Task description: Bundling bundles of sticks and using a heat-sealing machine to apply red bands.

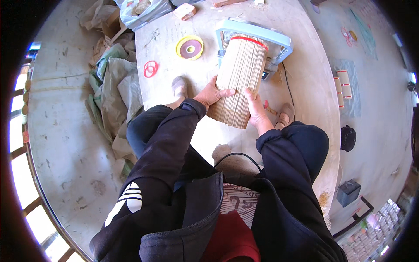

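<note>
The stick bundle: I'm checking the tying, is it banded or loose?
Banded: a red band circles the stick bundle near its far end; both hands grip the near end.

I note a plastic bag (144, 11), translucent with blue tint, at the top edge beside crumpled brown cardboard (110, 22). Grey-green woven sacks (114, 76) lie heaped along the left of the pale mat. At right, small cylindrical bundles with red bands (342, 84) rest on a grey sheet. A dark boxy container (348, 192) stands lower right. I see no labels, signs or screens clearly.
</note>
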The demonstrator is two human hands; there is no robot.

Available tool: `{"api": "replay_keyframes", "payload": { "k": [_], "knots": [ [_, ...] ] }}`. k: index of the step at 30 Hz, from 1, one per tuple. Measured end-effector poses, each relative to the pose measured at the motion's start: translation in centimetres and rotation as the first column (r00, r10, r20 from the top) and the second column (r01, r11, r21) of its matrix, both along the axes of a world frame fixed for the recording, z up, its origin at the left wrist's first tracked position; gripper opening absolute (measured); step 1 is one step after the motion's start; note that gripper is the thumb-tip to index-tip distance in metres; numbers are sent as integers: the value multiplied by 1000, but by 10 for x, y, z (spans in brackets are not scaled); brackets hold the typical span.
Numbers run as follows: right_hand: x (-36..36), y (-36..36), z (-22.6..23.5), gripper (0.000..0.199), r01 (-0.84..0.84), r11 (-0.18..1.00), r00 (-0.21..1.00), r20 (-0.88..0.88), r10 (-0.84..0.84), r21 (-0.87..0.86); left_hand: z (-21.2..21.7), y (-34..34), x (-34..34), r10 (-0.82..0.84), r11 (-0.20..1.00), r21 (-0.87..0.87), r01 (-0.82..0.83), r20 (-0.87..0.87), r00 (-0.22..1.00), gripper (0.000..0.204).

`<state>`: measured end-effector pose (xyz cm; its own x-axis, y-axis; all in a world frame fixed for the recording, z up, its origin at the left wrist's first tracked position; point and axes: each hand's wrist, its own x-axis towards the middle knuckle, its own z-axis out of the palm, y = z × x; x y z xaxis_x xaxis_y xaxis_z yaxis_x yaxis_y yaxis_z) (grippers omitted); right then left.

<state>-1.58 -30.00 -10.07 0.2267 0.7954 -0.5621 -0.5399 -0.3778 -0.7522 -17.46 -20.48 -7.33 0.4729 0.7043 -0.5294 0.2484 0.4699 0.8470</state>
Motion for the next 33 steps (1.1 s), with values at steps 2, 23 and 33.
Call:
{"api": "replay_keyframes", "payload": {
  "k": [2,23,33],
  "knots": [
    [-1,0,2,75,-2,1000,1000,5,2,-2,2,0,1,-1,1000,-14,1,7,1000,114],
    [14,30,19,70,121,992,991,54,-120,-29,27,16,23,133,991,-17,-132,145,980,107],
    [56,101,9,74,86,993,987,127,-96,82,5,80,61,173,985,-26,-172,204,964,102]
  ]
}}
